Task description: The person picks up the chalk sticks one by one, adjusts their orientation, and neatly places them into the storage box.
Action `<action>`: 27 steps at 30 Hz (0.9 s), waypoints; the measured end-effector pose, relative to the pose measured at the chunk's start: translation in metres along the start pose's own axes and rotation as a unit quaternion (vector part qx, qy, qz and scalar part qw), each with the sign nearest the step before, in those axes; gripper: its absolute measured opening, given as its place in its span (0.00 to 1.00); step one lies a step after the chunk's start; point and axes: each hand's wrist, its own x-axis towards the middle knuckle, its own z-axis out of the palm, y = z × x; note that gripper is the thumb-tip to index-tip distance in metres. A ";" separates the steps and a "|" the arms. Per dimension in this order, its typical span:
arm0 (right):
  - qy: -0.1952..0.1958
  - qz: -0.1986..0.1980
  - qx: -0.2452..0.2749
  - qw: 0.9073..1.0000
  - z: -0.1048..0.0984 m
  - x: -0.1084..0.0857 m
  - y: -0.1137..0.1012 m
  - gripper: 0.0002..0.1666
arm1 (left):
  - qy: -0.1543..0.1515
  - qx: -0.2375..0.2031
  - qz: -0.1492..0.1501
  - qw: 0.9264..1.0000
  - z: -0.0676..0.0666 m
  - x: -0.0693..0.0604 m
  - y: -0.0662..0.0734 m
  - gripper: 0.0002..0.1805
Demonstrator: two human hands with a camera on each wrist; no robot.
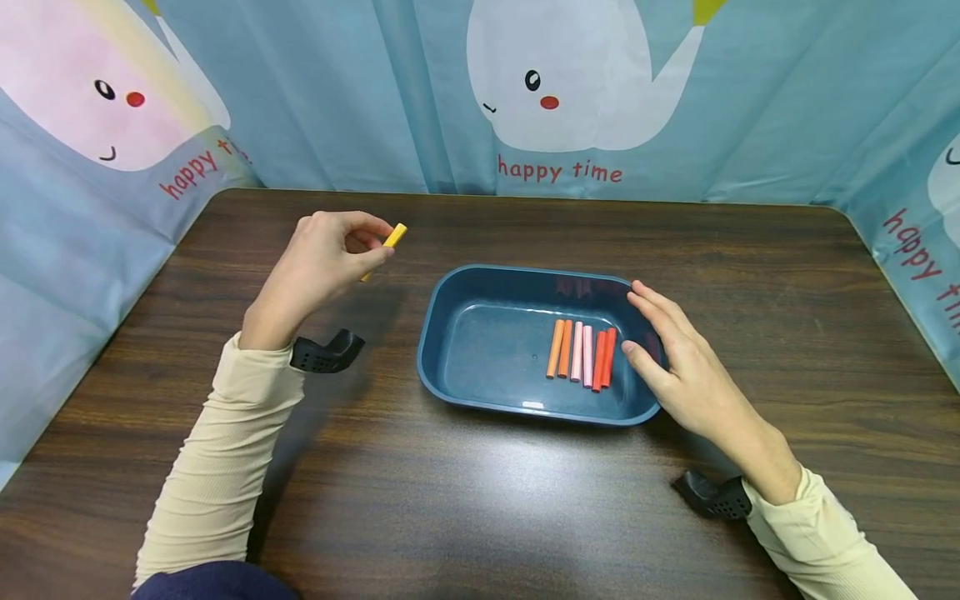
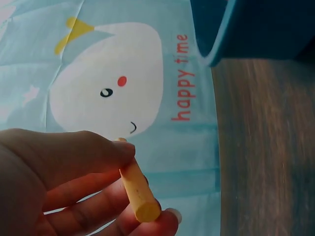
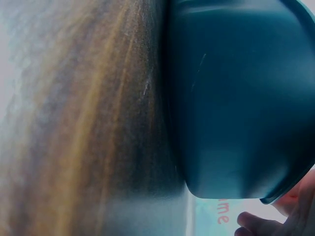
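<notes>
My left hand (image 1: 326, 250) is raised over the table, left of the tray, and pinches a yellow piece of chalk (image 1: 395, 235) between thumb and fingers. In the left wrist view the chalk (image 2: 139, 196) shows a plain round end. My right hand (image 1: 686, 371) rests at the right end of a dark blue plastic tray (image 1: 480, 402), its fingers extended along the rim and the thumb reaching over the edge. Inside the tray, towards its right side, several chalk sticks lie side by side: orange ones (image 1: 555, 348), pale pink ones (image 1: 577, 352) and red ones (image 1: 599, 361).
The tray stands on a dark wood-grain table (image 1: 480, 517). A light blue curtain (image 1: 420, 100) with printed whales hangs behind the table and along its sides. Black devices are strapped to the left wrist (image 1: 327, 352) and the right wrist (image 1: 712, 495).
</notes>
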 end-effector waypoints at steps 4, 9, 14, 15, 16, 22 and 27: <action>0.000 0.000 0.002 1.000 -0.001 0.000 0.000 0.36 | -0.003 -0.010 0.007 1.000 0.004 -0.001 0.006 0.12; 0.000 0.002 0.006 1.000 -0.002 0.001 -0.001 0.37 | -0.007 -0.014 0.012 1.000 0.009 -0.001 0.015 0.12; -0.004 0.003 0.006 1.000 -0.001 0.001 -0.001 0.37 | -0.017 -0.017 0.011 1.000 0.012 -0.004 0.021 0.12; -0.005 0.003 0.007 1.000 -0.001 0.001 -0.001 0.37 | -0.020 -0.019 0.011 1.000 0.013 -0.004 0.022 0.12; -0.005 0.004 0.007 1.000 -0.001 0.000 -0.001 0.37 | -0.024 -0.022 0.010 0.999 0.014 -0.005 0.022 0.12; -0.006 0.006 0.006 1.000 0.000 0.000 -0.001 0.37 | -0.041 -0.028 0.005 0.999 0.018 -0.006 0.027 0.13; -0.009 0.010 0.004 1.000 0.000 0.000 -0.002 0.37 | -0.049 -0.040 0.014 0.998 0.022 -0.008 0.032 0.13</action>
